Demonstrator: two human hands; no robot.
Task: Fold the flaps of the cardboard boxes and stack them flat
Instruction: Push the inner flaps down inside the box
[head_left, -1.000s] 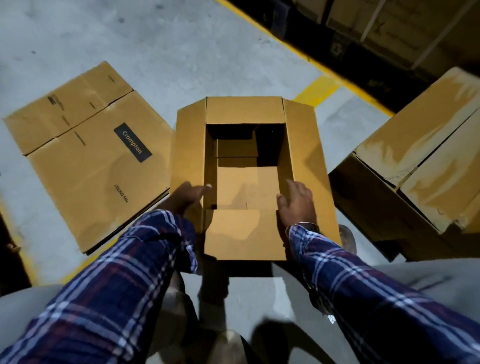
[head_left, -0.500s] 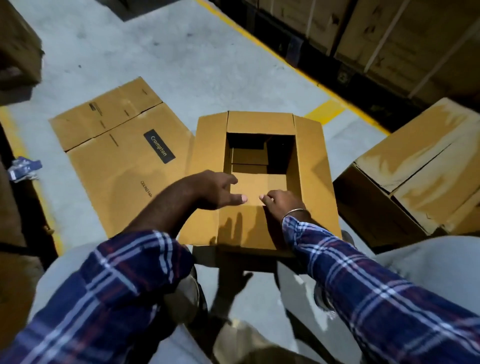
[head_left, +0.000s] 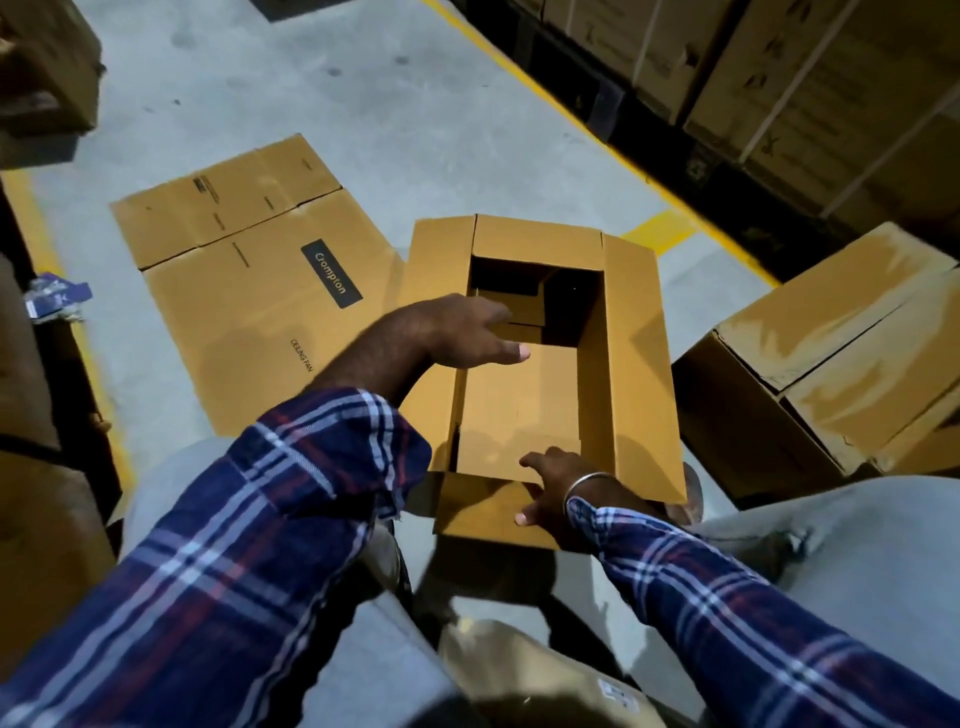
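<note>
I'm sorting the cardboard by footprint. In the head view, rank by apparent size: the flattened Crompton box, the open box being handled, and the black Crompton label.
1. Flattened Crompton box and open box: look alike in area, and the open one sits nearer, so unranked.
2. Black label: clearly smallest.

open box (head_left: 631, 364) ctr, flat box (head_left: 249, 291) on floor left, closed box (head_left: 841, 358) right

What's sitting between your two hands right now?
In the head view, only the open box's inner flap lies between the left hand and the right hand, which rests at its near edge; nothing else is there.
</note>
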